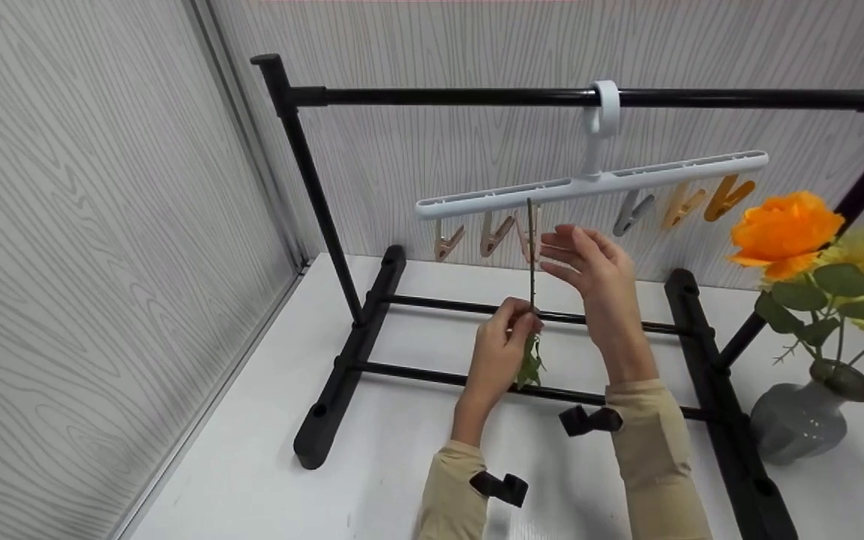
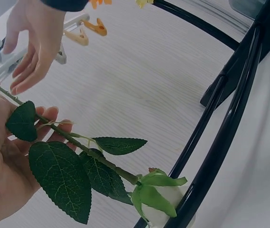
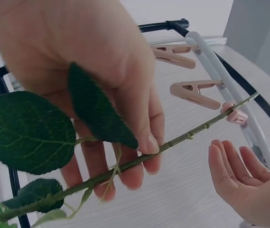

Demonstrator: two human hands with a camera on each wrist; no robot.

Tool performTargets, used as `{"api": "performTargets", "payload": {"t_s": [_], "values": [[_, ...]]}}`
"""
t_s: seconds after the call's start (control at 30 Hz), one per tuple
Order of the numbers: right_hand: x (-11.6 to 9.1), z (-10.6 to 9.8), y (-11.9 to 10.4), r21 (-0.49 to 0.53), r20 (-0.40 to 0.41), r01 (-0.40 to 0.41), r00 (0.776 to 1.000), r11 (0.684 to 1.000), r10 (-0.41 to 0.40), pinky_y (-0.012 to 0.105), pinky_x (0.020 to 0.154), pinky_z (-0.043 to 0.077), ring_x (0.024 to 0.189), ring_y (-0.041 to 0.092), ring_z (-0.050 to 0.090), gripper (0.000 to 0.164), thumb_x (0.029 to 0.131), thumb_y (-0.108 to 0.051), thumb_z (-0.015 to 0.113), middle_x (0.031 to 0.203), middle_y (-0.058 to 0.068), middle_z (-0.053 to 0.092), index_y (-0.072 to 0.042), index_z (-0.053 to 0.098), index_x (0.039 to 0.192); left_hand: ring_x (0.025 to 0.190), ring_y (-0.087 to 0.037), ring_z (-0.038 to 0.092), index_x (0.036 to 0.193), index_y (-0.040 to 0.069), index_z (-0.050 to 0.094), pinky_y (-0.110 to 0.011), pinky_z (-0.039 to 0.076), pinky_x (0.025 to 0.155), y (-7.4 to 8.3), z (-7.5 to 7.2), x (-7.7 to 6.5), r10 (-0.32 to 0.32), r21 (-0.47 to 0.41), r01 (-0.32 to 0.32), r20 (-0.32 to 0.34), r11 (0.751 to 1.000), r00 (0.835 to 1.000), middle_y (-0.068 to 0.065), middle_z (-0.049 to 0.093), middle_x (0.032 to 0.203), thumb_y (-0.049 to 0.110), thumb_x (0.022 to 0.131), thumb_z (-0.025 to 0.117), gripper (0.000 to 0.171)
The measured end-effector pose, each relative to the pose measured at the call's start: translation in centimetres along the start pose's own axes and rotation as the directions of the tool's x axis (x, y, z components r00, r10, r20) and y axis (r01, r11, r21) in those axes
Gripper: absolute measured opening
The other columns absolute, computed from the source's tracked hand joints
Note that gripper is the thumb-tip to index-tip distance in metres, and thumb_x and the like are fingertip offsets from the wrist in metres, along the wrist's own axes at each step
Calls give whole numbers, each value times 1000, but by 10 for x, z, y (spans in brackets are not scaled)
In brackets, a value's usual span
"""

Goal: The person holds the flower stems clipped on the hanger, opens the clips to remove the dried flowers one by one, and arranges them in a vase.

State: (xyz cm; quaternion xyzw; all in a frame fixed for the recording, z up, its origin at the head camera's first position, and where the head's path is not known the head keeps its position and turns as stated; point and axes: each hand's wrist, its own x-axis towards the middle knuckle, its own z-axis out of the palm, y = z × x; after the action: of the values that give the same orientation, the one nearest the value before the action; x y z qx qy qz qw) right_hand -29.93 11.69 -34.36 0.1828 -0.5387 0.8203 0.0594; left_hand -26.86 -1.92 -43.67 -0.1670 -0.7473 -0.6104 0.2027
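Observation:
My left hand point(image 1: 503, 345) pinches the thorny green stem point(image 3: 191, 133) of an artificial rose between thumb and fingers. The rose hangs head down, its white bloom point(image 2: 159, 213) and green sepals low in the left wrist view, with dark leaves point(image 2: 61, 175) along the stem. The stem's bare end reaches up to a light blue clip hanger point(image 1: 507, 199), in front of a pink clip point(image 3: 237, 115). Beside that clip is my right hand point(image 1: 601, 281), its fingers relaxed and apart, holding nothing.
A black rack's top bar point(image 1: 447, 97) carries the hanger. Brownish clips point(image 1: 496, 236), a grey clip point(image 1: 632, 214) and orange clips point(image 1: 728, 199) hang along it. At right, a grey vase point(image 1: 796, 424) holds flowers, including an orange bloom point(image 1: 786, 232). Grey patterned walls stand behind and left.

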Motion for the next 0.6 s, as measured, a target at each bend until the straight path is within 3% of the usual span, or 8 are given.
{"api": "performTargets", "payload": {"t_s": [0.13, 0.27, 0.4, 0.6], "values": [[18, 3, -1, 88, 85, -130, 989, 988, 123, 33, 89, 57, 97, 22, 70, 30, 112, -17, 44, 105, 9, 71, 6, 56, 125, 91, -20, 69, 111, -1, 64, -29, 56, 82, -2, 0, 1, 1, -6, -1, -9, 1000, 1000, -16, 71, 97, 12, 109, 54, 17], [31, 6, 4, 184, 222, -237, 956, 954, 194, 35, 90, 55, 96, 25, 70, 31, 113, -18, 39, 103, 12, 71, 2, 63, 117, 91, -18, 69, 110, -1, 64, -29, 57, 82, -3, -1, 2, -1, -20, 0, -12, 1000, 1000, -12, 71, 95, 10, 109, 54, 16], [38, 10, 13, 279, 361, -329, 906, 902, 219, 35, 86, 55, 90, 25, 68, 39, 115, -22, 33, 102, 13, 68, -1, 66, 111, 91, -16, 69, 110, 0, 65, -28, 57, 81, -4, 1, 2, -11, -23, 11, -14, 1000, 1000, -11, 72, 96, 9, 108, 54, 14], [41, 10, 16, 413, 482, -433, 851, 801, 211, 35, 76, 55, 82, 24, 65, 47, 116, -25, 30, 96, 14, 67, 6, 65, 116, 91, -15, 69, 110, 2, 65, -29, 56, 82, -4, 5, 2, -29, -41, 29, -8, 999, 1000, -14, 72, 98, 10, 108, 55, 13]]}}
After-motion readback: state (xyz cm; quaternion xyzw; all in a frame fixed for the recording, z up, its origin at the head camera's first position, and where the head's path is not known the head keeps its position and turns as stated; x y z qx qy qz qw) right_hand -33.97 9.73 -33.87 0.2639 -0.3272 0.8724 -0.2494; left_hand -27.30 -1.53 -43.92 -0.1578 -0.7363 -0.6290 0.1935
